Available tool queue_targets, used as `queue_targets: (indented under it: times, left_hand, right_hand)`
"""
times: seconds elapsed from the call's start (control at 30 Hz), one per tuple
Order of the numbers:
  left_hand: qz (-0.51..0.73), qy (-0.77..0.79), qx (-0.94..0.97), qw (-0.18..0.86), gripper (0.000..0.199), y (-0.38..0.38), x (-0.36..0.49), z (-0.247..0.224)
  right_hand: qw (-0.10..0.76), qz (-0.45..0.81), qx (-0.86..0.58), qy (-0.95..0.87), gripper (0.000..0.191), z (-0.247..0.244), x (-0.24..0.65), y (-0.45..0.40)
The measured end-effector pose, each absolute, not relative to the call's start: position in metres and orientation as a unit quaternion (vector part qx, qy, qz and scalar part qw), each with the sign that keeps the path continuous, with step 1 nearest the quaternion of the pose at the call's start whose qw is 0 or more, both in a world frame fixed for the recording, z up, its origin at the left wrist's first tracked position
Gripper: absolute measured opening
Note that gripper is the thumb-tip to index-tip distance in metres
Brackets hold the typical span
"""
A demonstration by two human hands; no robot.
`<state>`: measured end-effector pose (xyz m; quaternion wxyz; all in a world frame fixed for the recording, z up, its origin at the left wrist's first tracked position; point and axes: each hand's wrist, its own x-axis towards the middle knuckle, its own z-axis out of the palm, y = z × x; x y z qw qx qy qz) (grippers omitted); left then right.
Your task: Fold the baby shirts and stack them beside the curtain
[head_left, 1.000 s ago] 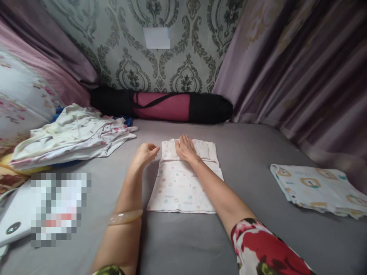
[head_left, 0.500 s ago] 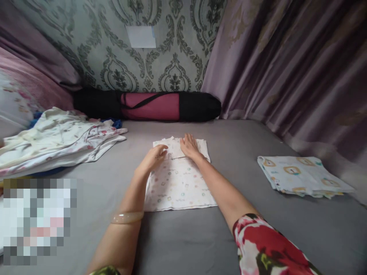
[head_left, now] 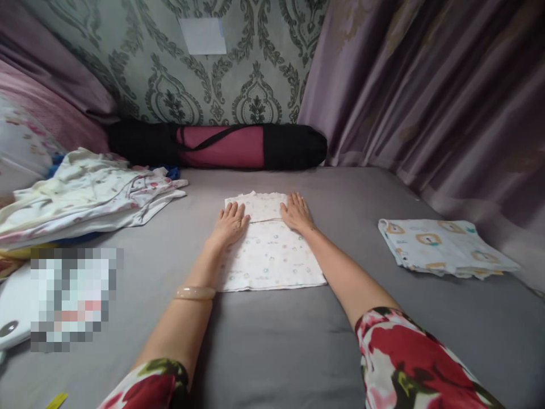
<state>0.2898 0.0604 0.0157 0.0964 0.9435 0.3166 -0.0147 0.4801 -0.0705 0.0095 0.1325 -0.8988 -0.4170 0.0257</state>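
Note:
A small white printed garment (head_left: 270,253) lies flat on the grey bed sheet (head_left: 272,341), its far part folded over toward me in a band. My left hand (head_left: 232,223) rests palm down on the left end of this band, fingers stretched out. At the band's right end my right hand (head_left: 297,213) lies flat, its fingers pointing away from me and slightly spread. Neither hand grips the cloth. Both hands cover the side edges of the fold. A pale bangle (head_left: 195,293) circles my left wrist.
Loose clothes (head_left: 93,193) are heaped at the left. A folded cloth with lion-like prints (head_left: 443,247) lies at the right. Along the patterned wall sits a long black and maroon bag (head_left: 221,146). A partly blurred white object (head_left: 25,304) is at the lower left.
My left hand has gone from a curled, side-on pose to lying flat on the fold. My right hand has slid outward to the right end. The camera view has shifted slightly.

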Motion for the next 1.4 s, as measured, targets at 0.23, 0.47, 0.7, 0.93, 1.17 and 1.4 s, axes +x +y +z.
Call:
queue_targets:
  times: [0.23,0.47,0.7,0.93,1.17,1.4]
  left_hand:
    - [0.049,0.263,0.962,0.053,0.065,0.047,0.275,0.022]
    - [0.02,0.133,0.988,0.074,0.062,-0.013,0.242,0.01]
    - [0.036,0.116,0.99,0.069,0.064,-0.035,0.221,0.005]
    - [0.004,0.097,0.991,0.093,0.065,-0.042,0.209,0.011]
    - [0.004,0.095,0.986,0.136,0.059,-0.025,0.178,0.023]
    - [0.06,0.054,0.972,0.22,0.035,-0.01,0.135,0.037]
  right_hand:
    - [0.135,0.055,-0.832,-0.536,0.063,0.03,0.443,-0.123]
    - [0.095,0.096,-0.784,-0.605,0.058,0.021,0.392,-0.16]
    - [0.105,0.098,-0.756,-0.639,0.061,0.03,0.373,-0.183]
    - [0.101,0.127,-0.714,-0.681,0.059,0.03,0.361,-0.202]
    - [0.129,0.157,-0.693,-0.692,0.053,0.032,0.382,-0.224]
    - [0.183,0.11,-0.67,-0.711,0.034,0.039,0.408,-0.266]
